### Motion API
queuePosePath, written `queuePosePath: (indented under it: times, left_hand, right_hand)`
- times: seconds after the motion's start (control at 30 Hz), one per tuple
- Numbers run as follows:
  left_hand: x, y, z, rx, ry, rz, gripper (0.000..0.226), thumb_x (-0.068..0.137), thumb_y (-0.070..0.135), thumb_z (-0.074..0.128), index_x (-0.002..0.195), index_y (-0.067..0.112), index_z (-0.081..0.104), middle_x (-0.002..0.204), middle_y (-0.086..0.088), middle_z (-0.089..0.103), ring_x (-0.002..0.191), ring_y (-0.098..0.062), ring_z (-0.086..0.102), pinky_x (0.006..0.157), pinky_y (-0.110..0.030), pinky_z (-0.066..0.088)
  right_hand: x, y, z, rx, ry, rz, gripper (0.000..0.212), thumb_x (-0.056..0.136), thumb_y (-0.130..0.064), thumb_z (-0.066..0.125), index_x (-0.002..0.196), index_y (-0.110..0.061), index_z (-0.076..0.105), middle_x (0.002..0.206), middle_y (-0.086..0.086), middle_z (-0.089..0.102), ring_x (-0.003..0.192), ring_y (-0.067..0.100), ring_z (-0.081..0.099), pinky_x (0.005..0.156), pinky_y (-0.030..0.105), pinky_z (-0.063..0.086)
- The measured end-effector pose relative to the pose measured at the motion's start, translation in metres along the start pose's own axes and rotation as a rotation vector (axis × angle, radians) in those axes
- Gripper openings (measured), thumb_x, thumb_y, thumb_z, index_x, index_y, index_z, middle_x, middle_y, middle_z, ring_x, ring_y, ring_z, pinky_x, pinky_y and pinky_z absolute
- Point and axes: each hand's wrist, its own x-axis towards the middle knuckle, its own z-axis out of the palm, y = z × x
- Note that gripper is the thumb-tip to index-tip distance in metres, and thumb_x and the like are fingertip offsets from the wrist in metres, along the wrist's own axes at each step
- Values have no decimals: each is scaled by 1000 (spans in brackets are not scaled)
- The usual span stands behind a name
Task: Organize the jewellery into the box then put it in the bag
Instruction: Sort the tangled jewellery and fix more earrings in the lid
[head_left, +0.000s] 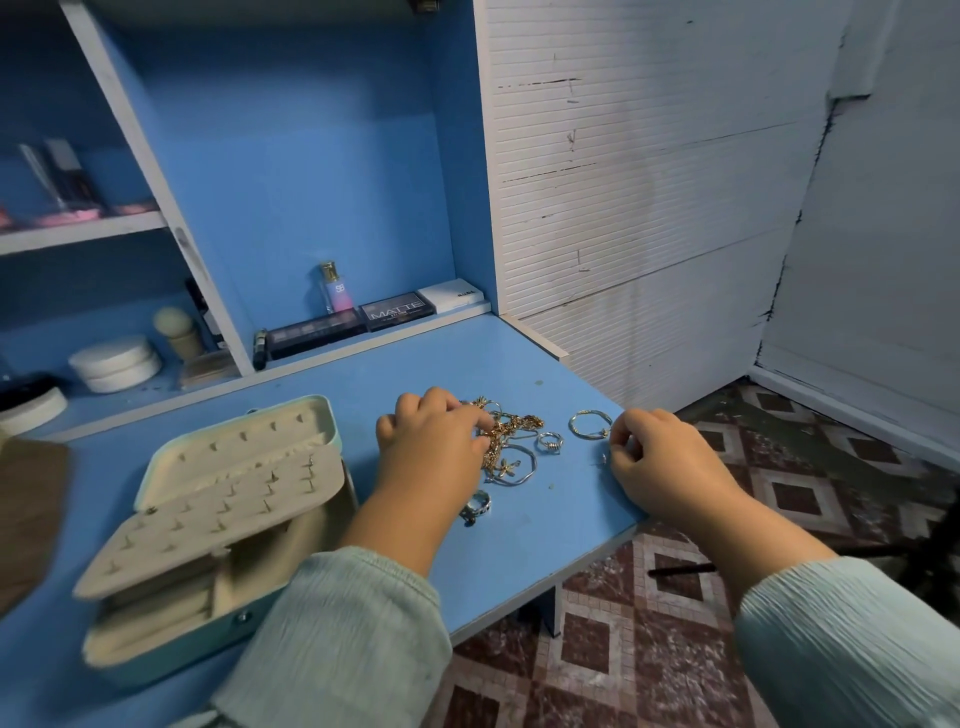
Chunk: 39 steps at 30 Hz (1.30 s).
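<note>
A mint jewellery box lies open on the blue table at the left, its beige earring panel raised. A tangle of gold chains and silver hoops lies in the middle. My left hand rests on the pile with curled fingers pinching the gold chains. My right hand has its fingers curled at a small silver piece beside a thin hoop. A silver ring sits between the hands, and another ring lies near my left wrist.
Makeup palettes, a small perfume bottle and round white jars stand on shelves behind. A brown object, maybe the bag, sits at the left edge. The table ends at the right, above a tiled floor.
</note>
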Motion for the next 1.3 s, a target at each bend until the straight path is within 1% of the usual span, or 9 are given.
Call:
queuePosePath:
  times: [0.23,0.6,0.73,0.87,0.97,1.03,1.1,1.2,1.3]
  left_hand:
    - [-7,-7,1,-86,-24,-49,24,96,39,45,114,42,61,123,11,47,118,-16,31,96,-32,21]
    - [-10,5,5,-12,-16,87,21,89,49,53,102,43,68,118,17,41,114,-12,25,91,-30,13]
    - [-10,6,8,-25,32,108,17,90,47,54,95,40,68,117,19,44,115,-10,28,90,-29,11]
    - [-11,8,10,-80,122,141,15,92,41,50,95,36,64,112,18,52,111,-11,37,87,-27,17]
    - [-12,9,12,-248,200,171,8,90,28,56,85,25,61,103,13,62,102,-14,47,84,-23,25]
    - [-15,11,10,-440,158,146,6,89,22,57,84,20,60,98,11,64,95,-13,53,83,-27,40]
    - [-18,15,4,-578,91,90,7,89,23,57,86,17,60,92,10,62,84,-4,57,73,-23,47]
    - [-26,20,-6,-705,53,46,9,89,21,60,80,23,59,78,14,60,70,4,56,57,-12,41]
    - [-39,17,-15,-862,4,4,17,88,20,63,77,33,60,78,13,64,78,-7,63,63,-18,48]
  right_hand:
    - [-3,-1,7,-72,92,-13,9,91,-24,45,93,-18,52,90,-3,47,90,19,42,71,30,34]
    - [-6,1,9,-77,120,-29,10,91,-24,44,95,-18,51,90,-3,44,90,19,40,73,30,34]
    - [-6,1,10,-78,140,-37,9,91,-24,44,95,-18,51,88,-4,44,88,17,39,73,29,33]
    - [-7,2,10,-51,155,-37,8,92,-22,43,95,-19,50,89,-5,44,88,15,37,74,28,30]
    - [-8,1,8,-3,155,-48,6,93,-20,43,93,-19,49,90,-5,48,89,16,41,74,28,32]
    - [-10,0,5,36,142,-62,5,93,-19,43,90,-19,47,90,-5,49,89,17,44,74,29,36]
    - [-12,-4,1,49,133,-92,6,94,-18,42,89,-19,47,90,-4,50,88,19,46,75,32,42]
    - [-14,-15,-4,26,138,-156,8,95,-17,41,94,-16,48,95,-2,51,90,19,47,77,35,45]
    - [-19,-34,-7,41,139,-226,9,94,-17,43,95,-12,51,97,1,53,92,20,48,77,32,43]
